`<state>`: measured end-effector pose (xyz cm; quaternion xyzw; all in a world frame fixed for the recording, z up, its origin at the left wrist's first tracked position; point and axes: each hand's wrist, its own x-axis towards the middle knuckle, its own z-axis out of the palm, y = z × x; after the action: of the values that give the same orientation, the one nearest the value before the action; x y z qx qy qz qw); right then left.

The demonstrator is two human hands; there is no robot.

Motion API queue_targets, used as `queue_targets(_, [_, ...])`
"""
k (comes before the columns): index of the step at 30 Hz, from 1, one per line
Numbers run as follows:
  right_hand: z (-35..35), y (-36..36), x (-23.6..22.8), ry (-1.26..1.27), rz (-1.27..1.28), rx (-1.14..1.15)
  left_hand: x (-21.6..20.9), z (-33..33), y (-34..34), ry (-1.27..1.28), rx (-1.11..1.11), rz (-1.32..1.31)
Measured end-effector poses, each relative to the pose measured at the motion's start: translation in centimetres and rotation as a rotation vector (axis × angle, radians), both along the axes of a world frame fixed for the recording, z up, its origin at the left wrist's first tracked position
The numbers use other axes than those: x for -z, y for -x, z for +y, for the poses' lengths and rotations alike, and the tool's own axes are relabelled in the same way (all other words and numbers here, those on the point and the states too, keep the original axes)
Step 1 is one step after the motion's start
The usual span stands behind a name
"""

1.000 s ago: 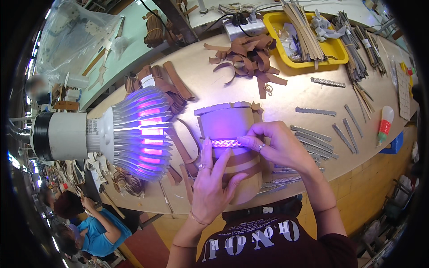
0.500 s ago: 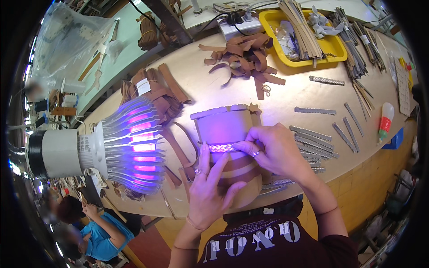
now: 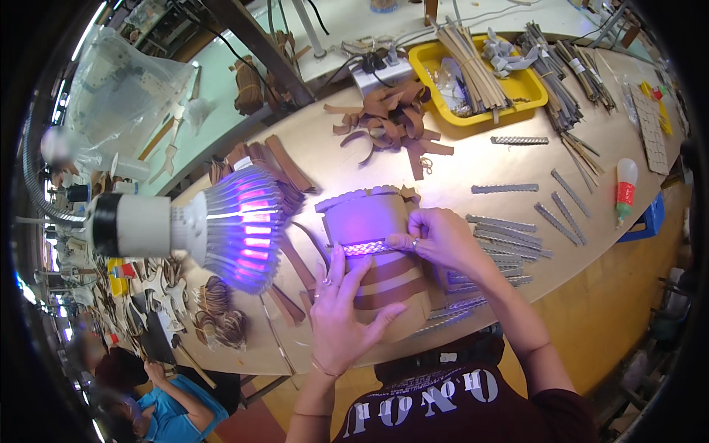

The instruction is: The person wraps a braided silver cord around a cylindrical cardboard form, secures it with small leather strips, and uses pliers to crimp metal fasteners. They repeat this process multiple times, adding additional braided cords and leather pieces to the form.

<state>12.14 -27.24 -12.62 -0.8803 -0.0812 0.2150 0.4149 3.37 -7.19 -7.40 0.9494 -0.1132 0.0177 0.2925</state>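
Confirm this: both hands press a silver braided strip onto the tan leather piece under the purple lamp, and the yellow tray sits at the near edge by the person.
Wrong on the yellow plastic tray: the head view shows it at the far side of the table. Left hand, right hand, silver braided strip, tan leather piece and purple lamp are as stated.

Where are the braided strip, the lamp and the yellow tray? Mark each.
braided strip point(image 3: 367, 249), head view, middle of the braid.
lamp point(image 3: 247, 227), head view, glowing finned head.
yellow tray point(image 3: 535, 87), head view, right rim.

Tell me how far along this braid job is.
Done: brown bands already run across the tan piece. In hand: the right hand and left hand press a braided strip across it. Left: many loose braids lie on the table.
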Motion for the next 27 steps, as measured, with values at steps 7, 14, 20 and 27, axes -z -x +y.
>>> queue_targets(7, [0.0, 0.3, -0.2, -0.563, 0.024, 0.135, -0.6, 0.0, 0.3, 0.005, -0.048, -0.012])
queue_targets(14, [-0.6, 0.2, -2.9, -0.470, 0.079, -0.109, -1.6, -0.7, 0.2, 0.019, -0.150, -0.118])
queue_targets(20, [-0.5, 0.3, -6.0, -0.537, -0.436, -0.380, -3.9, 0.0, -1.9, 0.135, -0.018, 0.066])
queue_targets(27, [-4.9, 2.3, -6.7, -0.314, -0.663, -0.088, -3.5, 1.3, -0.7, 0.390, -0.213, -0.073])
